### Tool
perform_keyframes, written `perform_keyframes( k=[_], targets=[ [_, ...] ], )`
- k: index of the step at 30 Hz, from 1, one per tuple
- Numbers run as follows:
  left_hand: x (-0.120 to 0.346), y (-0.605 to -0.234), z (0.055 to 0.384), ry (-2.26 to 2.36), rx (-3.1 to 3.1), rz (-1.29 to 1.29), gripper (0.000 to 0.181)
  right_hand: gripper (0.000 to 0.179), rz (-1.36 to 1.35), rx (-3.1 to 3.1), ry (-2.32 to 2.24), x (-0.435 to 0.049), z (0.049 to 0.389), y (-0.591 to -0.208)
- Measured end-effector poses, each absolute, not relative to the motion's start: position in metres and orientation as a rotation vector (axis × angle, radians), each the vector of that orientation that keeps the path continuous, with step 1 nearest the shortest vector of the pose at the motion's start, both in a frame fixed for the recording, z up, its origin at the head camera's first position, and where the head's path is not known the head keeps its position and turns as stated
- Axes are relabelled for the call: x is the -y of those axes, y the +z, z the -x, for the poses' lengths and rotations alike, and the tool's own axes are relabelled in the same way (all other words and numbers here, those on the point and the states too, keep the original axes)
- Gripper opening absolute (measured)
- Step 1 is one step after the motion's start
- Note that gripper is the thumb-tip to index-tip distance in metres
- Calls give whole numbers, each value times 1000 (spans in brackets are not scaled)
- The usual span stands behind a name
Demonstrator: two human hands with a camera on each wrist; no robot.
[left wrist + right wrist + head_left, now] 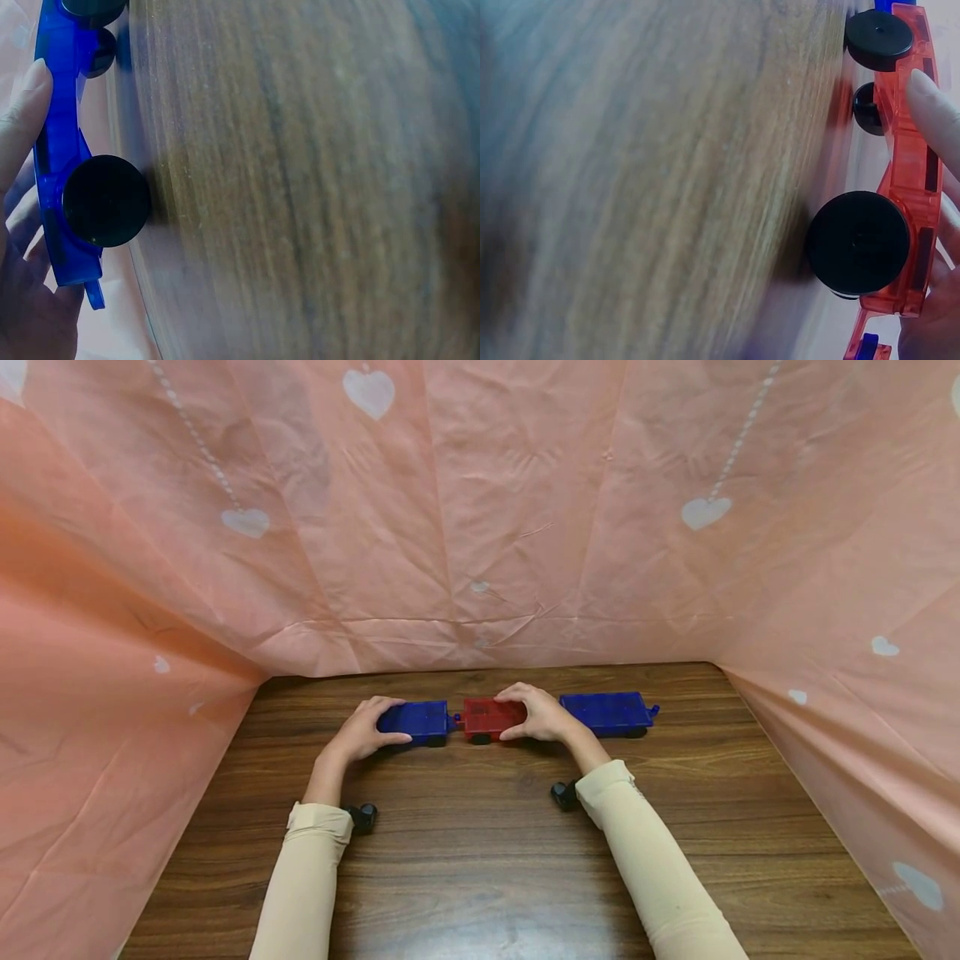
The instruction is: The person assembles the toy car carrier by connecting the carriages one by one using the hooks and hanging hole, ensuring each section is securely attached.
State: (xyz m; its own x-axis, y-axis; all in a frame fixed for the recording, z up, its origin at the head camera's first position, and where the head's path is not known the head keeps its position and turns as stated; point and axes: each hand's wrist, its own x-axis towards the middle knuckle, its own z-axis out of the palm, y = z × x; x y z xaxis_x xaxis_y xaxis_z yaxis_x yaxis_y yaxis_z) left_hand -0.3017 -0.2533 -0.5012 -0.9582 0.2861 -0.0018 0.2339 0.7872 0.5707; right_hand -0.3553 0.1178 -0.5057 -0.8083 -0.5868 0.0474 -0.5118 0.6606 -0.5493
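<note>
Three flat, see-through toy car bases with black wheels stand in a row on the wooden table. My left hand [363, 728] grips the left blue toy car base [423, 720] by its outer end, thumb on the near side and fingers on the far side. Its thumb [28, 97] lies along the blue side in the left wrist view. The red toy car base [483, 717] is between thumb and fingers of my right hand [542, 714]. A small coupling [457, 720] joins or touches both bases; which, I cannot tell. My right palm hides the red base's right end.
Right of my right hand stands another blue toy car base [607, 714], its hitch [655, 711] pointing right. A pink curtain [487, 527] with white hearts surrounds the wooden table [465, 843] at the back and sides. Each wrist carries a small black camera [363, 817].
</note>
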Motion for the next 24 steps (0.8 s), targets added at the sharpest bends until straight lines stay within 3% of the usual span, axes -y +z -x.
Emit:
perform_keyframes(
  k=[24],
  targets=[
    [254, -506, 303, 887, -2898, -435, 76, 73, 930, -2739, -861, -122, 355, -507]
  ],
)
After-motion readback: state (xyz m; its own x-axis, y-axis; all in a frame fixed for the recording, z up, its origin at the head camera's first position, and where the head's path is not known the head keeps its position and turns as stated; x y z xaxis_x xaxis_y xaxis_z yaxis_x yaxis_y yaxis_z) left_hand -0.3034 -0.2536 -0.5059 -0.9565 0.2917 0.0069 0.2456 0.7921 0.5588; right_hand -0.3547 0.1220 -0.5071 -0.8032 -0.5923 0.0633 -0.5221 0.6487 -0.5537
